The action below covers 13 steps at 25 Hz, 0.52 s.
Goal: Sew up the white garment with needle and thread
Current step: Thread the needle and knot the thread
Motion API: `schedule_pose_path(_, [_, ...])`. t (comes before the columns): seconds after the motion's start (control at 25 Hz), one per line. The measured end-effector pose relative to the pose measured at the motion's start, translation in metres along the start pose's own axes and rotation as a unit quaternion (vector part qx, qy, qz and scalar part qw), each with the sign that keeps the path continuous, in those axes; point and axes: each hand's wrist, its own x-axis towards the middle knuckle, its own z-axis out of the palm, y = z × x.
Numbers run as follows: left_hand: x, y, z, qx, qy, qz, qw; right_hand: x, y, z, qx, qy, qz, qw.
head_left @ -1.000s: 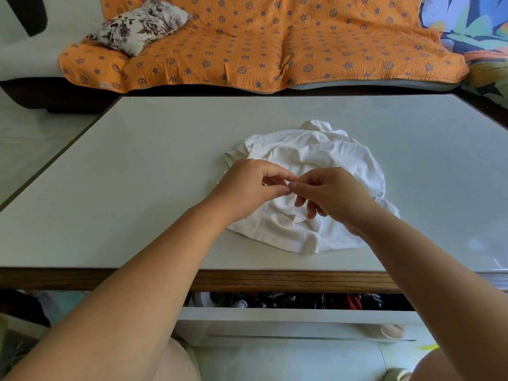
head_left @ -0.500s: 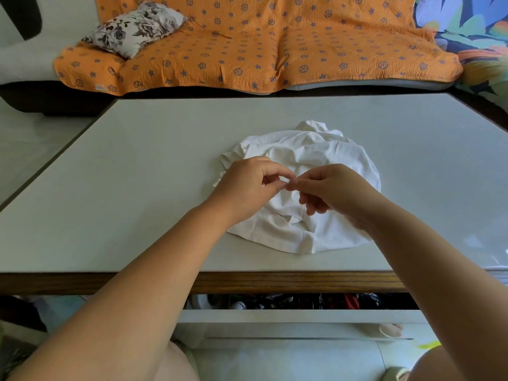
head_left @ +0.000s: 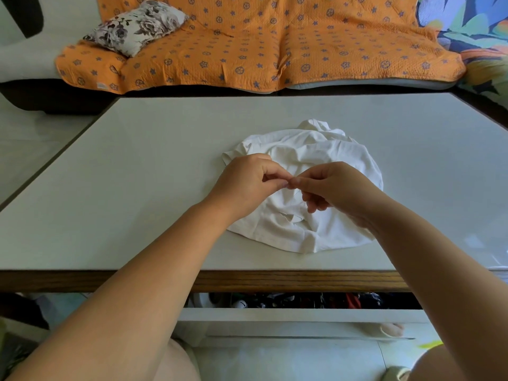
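L hand [head_left: 247, 185], R hand [head_left: 341, 191] pinch tips together over white garment [head_left: 330, 149]; what's pinched: can't tell.

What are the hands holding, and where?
Cannot be told: left hand and right hand pinch fingertips together over the white garment; anything between is too small to see.

Left hand [head_left: 247, 185], right hand [head_left: 339, 188] pinch together over garment [head_left: 316, 149].
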Motion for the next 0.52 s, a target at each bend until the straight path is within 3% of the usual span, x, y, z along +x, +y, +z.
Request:
schedule_pose_path(0.16, [0.000,-0.003,-0.001,0.053,0.007,-0.007,0.999,0.002,0.001,0.000,-0.025,0.003,-0.004,1.000])
schedule_pose_path(0.28, [0.002,-0.007,-0.005,0.047,0.035,-0.059,0.997,0.004,0.004,-0.004,-0.067,0.013,0.003,0.998])
schedule_pose_path(0.4, [0.004,-0.017,-0.015,-0.061,0.085,-0.143,0.984,0.005,0.009,-0.015,-0.123,0.003,0.020,0.992])
schedule_pose_path(0.52, [0.004,-0.021,-0.023,-0.233,0.131,-0.232,0.935,0.007,0.015,-0.023,-0.170,-0.011,0.041,0.985])
